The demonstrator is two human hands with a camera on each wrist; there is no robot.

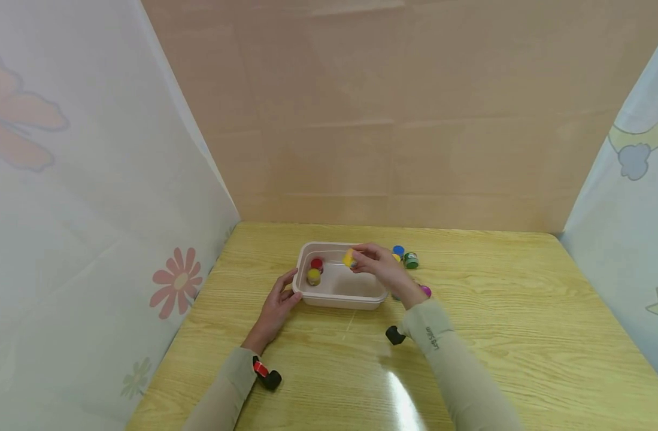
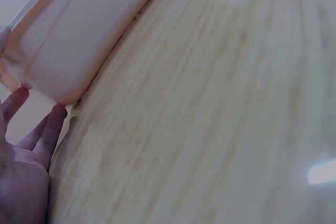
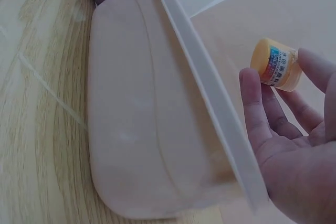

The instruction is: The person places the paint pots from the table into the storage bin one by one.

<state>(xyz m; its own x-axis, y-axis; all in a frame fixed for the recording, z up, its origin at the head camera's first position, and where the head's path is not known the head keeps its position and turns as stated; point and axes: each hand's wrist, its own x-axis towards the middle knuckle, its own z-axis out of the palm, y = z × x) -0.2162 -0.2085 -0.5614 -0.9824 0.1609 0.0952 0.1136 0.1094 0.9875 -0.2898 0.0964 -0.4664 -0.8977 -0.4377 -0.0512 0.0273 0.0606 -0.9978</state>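
My right hand (image 1: 376,262) pinches a small orange-yellow paint jar (image 3: 275,65) with a printed label between thumb and fingers. The jar is tilted, held above the pale pink plastic tub (image 1: 339,302). At the tub's left end my left hand (image 1: 277,305) holds the front corner, thumb over the rim and fingertips against the outer wall in the left wrist view. Inside the tub, towards its left end, stand a red-lidded jar (image 1: 317,264) and a yellow-lidded jar (image 1: 314,276).
Beyond the tub's right end stand a blue-lidded jar (image 1: 398,251) and a green jar (image 1: 411,260). A magenta-lidded jar (image 1: 425,291) shows beside the right wrist, which partly hides other jars. The wooden table (image 1: 501,323) meets a brown backdrop (image 1: 393,120) behind.
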